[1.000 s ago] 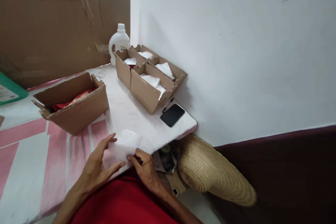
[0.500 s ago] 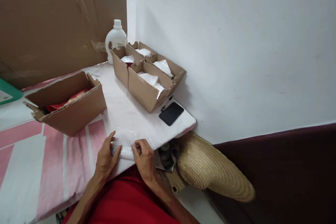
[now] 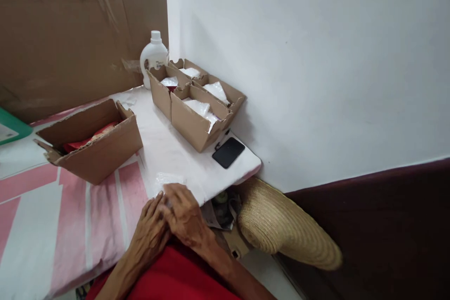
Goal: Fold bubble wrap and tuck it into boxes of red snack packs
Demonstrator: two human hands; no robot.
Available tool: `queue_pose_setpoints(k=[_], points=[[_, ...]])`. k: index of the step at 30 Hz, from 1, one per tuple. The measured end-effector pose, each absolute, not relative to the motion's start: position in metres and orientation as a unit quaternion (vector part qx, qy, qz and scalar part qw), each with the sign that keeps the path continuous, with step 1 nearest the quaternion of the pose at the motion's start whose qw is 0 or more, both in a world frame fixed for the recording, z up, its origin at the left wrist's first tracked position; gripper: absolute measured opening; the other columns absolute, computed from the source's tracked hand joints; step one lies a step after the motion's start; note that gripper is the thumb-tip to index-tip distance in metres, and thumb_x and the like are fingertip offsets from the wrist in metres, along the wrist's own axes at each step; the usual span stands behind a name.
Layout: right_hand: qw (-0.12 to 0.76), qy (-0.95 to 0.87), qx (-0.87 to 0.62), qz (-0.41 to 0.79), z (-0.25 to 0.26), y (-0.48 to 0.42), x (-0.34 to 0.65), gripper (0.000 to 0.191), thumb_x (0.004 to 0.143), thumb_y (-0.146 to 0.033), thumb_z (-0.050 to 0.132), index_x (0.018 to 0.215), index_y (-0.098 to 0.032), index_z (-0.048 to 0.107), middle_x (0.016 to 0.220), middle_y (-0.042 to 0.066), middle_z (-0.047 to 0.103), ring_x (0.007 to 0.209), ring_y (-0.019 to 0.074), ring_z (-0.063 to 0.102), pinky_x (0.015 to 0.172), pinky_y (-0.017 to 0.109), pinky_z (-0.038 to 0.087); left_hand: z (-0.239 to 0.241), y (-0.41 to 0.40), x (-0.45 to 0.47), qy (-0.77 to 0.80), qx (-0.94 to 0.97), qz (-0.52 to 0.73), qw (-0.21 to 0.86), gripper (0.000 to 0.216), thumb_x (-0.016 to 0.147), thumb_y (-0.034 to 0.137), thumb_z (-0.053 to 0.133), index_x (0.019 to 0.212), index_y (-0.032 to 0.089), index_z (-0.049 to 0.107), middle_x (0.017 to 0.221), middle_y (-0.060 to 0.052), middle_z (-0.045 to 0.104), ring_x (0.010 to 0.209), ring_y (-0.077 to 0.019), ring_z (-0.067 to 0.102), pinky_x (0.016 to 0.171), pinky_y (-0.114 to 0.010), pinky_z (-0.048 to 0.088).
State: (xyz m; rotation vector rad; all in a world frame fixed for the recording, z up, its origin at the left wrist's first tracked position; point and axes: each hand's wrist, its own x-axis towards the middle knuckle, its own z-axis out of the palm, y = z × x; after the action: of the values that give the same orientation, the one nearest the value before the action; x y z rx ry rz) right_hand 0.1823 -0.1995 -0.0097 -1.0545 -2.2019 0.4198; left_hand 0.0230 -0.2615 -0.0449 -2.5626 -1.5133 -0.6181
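Note:
A small piece of clear bubble wrap [image 3: 170,178] lies at the near edge of the table, mostly covered by my hands. My left hand [image 3: 152,227] is closed over its near left part, with the fingertips tucked beside the other hand. My right hand [image 3: 185,215] crosses over from the right, fingers bent around the wrap and slightly blurred. Only the far strip of the wrap shows beyond my fingers. Whether anything is inside it is hidden.
An open cardboard box [image 3: 101,152] with red packets stands left. Several joined cardboard boxes [image 3: 191,124] hold bubble-wrapped things near the wall. A black phone [image 3: 228,152], a white jug [image 3: 154,56], a green container [image 3: 12,126] and a straw hat [image 3: 281,220] are around.
My hands have come together over the bubble wrap. The right hand moved left and now covers much of it; before, the hands held it at its two sides.

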Motion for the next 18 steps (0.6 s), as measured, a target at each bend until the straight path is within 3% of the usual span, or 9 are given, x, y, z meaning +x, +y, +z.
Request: queue_pose_setpoints(k=[3, 5, 9, 11, 13, 16, 18], points=[[0.239, -0.913, -0.274, 0.184, -0.014, -0.182, 0.182, 0.057, 0.1, -0.048, 0.056, 0.149, -0.02, 0.049, 0.15, 0.012, 0.056, 0.146, 0.027, 0.042, 0.121, 0.047, 0.036, -0.048, -0.261, 0.021, -0.488, -0.844, -0.215, 0.061, 0.049, 0.092, 0.021, 0.052, 0.14, 0.024, 0.059, 0.142, -0.014, 0.06, 0.142, -0.0315, 0.044, 0.115, -0.05, 0.037], [0.203, -0.923, -0.274, 0.176, -0.023, -0.166, 0.188, 0.069, 0.098, -0.058, 0.056, 0.152, -0.017, 0.045, 0.157, 0.014, 0.047, 0.15, 0.028, 0.036, 0.123, 0.05, 0.032, -0.043, -0.261, 0.022, -0.491, -0.848, -0.192, 0.056, 0.047, 0.093, 0.022, 0.054, 0.14, 0.027, 0.059, 0.149, -0.013, 0.054, 0.144, -0.0299, 0.042, 0.114, -0.047, 0.038], [0.179, -0.919, -0.322, 0.142, -0.039, -0.138, 0.207, 0.075, 0.098, -0.056, 0.057, 0.156, -0.013, 0.038, 0.162, 0.019, 0.036, 0.152, 0.0331, 0.031, 0.123, 0.057, 0.028, -0.032, -0.257, 0.023, -0.508, -0.847, -0.153, 0.043, 0.05, 0.096, 0.037, 0.057, 0.145, 0.029, 0.054, 0.154, -0.012, 0.05, 0.145, -0.0289, 0.042, 0.112, -0.044, 0.04], [0.174, -0.919, -0.328, 0.137, -0.039, -0.131, 0.212, 0.068, 0.1, -0.049, 0.057, 0.155, -0.013, 0.039, 0.162, 0.018, 0.037, 0.152, 0.034, 0.031, 0.121, 0.058, 0.029, -0.032, -0.253, 0.022, -0.516, -0.845, -0.135, 0.045, 0.049, 0.098, 0.032, 0.053, 0.147, 0.028, 0.052, 0.151, -0.011, 0.055, 0.141, -0.0272, 0.048, 0.108, -0.042, 0.042], [0.181, -0.915, -0.332, 0.141, -0.034, -0.127, 0.214, 0.052, 0.102, -0.039, 0.056, 0.148, -0.015, 0.049, 0.156, 0.016, 0.047, 0.148, 0.0329, 0.039, 0.119, 0.057, 0.034, -0.035, -0.247, 0.02, -0.509, -0.85, -0.125, 0.057, 0.047, 0.097, 0.021, 0.047, 0.144, 0.026, 0.054, 0.144, -0.01, 0.061, 0.135, -0.0257, 0.054, 0.104, -0.04, 0.044], [0.197, -0.904, -0.342, 0.163, -0.021, -0.122, 0.209, 0.027, 0.099, -0.024, 0.059, 0.124, -0.017, 0.065, 0.136, 0.014, 0.064, 0.13, 0.0298, 0.054, 0.108, 0.049, 0.045, -0.038, -0.238, 0.014, -0.467, -0.872, -0.113, 0.094, 0.044, 0.096, 0.016, 0.043, 0.136, 0.021, 0.06, 0.136, -0.01, 0.067, 0.127, -0.026, 0.059, 0.103, -0.04, 0.044], [0.194, -0.896, -0.353, 0.186, -0.012, -0.12, 0.205, 0.014, 0.093, -0.017, 0.063, 0.107, -0.017, 0.066, 0.12, 0.012, 0.067, 0.114, 0.028, 0.058, 0.098, 0.045, 0.049, -0.036, -0.234, 0.011, -0.441, -0.883, -0.111, 0.119, 0.039, 0.097, 0.018, 0.043, 0.132, 0.019, 0.062, 0.132, -0.011, 0.068, 0.124, -0.0254, 0.061, 0.103, -0.04, 0.044]])
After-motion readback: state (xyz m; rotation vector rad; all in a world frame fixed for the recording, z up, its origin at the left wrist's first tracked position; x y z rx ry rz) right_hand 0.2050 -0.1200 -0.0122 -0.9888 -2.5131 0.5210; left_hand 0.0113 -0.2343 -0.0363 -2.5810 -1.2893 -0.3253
